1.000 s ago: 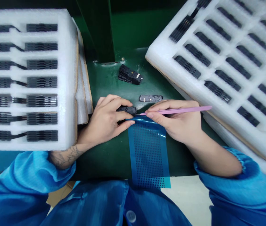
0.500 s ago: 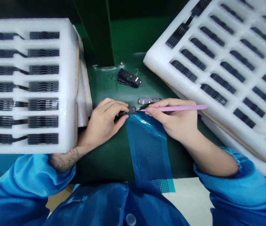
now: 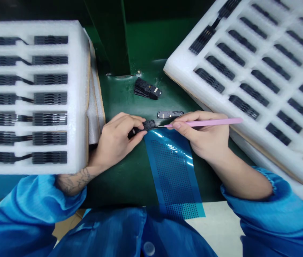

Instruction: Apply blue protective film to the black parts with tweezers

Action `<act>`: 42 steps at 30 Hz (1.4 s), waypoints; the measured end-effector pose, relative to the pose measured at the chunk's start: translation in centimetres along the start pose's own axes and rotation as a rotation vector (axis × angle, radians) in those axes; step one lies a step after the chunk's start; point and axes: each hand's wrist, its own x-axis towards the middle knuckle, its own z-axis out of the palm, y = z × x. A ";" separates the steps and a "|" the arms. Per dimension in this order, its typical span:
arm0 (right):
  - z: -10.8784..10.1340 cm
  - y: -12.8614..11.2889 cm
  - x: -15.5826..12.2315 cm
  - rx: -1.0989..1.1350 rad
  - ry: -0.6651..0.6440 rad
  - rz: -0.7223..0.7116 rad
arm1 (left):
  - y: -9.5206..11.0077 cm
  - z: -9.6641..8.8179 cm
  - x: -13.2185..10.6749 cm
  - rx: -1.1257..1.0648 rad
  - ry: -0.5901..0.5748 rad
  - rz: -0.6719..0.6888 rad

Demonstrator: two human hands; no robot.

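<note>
Black part (image 3: 149, 124), pinched between the thumb and fingers of the left hand (image 3: 118, 135), sits by the far edge of the blue perforated sheet (image 3: 174, 171) over the green bench (image 3: 114, 185)! Opposite, the right hand (image 3: 207, 134) grips a pink tool (image 3: 212, 122) like a pencil, thin tip at the part's near-right end, contact too fine to call. Just beyond, a second black part (image 3: 167, 114) lies flat; farther back, a fanned stack (image 3: 146, 88), flanked by the left foam tray (image 3: 77, 96) and right foam tray (image 3: 182, 62).
</note>
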 end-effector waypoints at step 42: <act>1.4 -0.4 -0.1 -0.180 0.006 -0.072 | 0.3 0.2 0.0 0.050 -0.093 0.005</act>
